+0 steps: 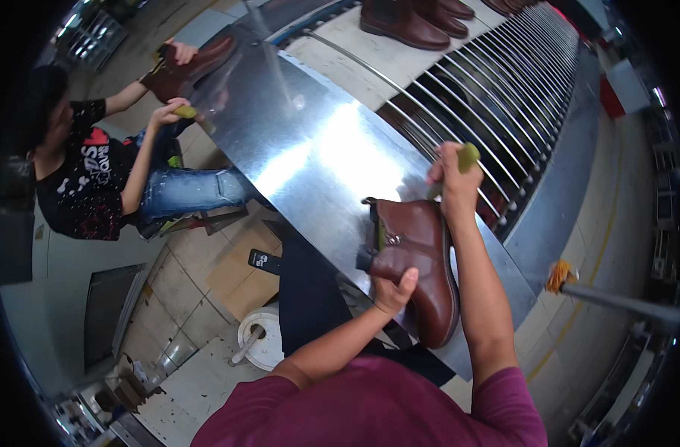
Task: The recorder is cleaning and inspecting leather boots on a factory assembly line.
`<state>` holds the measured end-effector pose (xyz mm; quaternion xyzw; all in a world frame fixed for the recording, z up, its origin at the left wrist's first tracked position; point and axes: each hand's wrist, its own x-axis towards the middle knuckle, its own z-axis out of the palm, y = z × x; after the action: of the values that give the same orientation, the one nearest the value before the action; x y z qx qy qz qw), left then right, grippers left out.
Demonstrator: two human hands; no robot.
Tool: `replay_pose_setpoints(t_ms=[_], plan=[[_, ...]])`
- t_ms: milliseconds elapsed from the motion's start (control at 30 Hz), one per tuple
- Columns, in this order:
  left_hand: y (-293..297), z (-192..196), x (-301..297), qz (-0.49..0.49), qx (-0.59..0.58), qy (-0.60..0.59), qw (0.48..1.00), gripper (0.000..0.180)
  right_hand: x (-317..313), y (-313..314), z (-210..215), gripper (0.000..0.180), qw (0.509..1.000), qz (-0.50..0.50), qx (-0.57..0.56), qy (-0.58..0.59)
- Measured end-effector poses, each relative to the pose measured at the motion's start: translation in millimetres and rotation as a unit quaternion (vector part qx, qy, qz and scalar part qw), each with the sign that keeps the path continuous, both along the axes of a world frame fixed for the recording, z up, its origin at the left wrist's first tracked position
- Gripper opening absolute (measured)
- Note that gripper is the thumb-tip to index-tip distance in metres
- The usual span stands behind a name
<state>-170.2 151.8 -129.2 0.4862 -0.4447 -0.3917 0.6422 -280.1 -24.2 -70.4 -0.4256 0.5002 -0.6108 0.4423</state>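
- Spanning the middle of the view: a long polished sheet-metal bench top (310, 141), glaring under the lights, with a conveyor of thin parallel steel rods (504, 89) running just beyond it.
- Sitting at the far left end of the bench: a co-worker in a black printed T-shirt and faded jeans (94, 179), gripping a second brown boot (187, 71) in one hand and a small yellow-handled tool in the other.
- Riding on the rods at the top: a row of dark brown leather boots (411, 22).
- Resting sole-edge against the near side of the bench: a glossy brown leather ankle boot with a side zip (422, 261), toe pointing down toward the wearer.
- Clamping the heel end of that boot: the left hand (393, 292), thumb up against the leather, fingers wrapped beneath (mostly hidden).
- Hovering just above the boot's opening: the right hand (453, 179), fist closed around a yellow-green tool handle (468, 156); working tip hidden, so contact with the boot not discernible.
- Lying on the tiled floor below: a white round bucket (262, 339).
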Motion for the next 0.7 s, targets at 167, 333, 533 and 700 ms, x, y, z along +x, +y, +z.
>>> replay_pose_setpoints(t_ms=[167,333,533,700], plan=[[11.0,-15.3,0.3,-0.031,0.063,0.120,0.990,0.041,-0.5,19.1,1.3,0.039,0.996,0.066,-0.017,-0.053],[6.5,-14.6,-6.6,-0.029,0.060,0.152,0.986,0.056,-3.3,21.4,13.6,0.043,0.988,0.004,-0.024,-0.152],[6.1,-6.7,-1.2,-0.040,0.044,0.115,0.992,0.050,-4.9,44.0,42.0,0.036,0.989,-0.059,0.009,-0.136],[1.0,-0.8,-1.6,-0.045,0.054,0.137,0.988,0.054,-8.3,88.7,49.8,0.034,0.987,-0.063,0.003,-0.149]])
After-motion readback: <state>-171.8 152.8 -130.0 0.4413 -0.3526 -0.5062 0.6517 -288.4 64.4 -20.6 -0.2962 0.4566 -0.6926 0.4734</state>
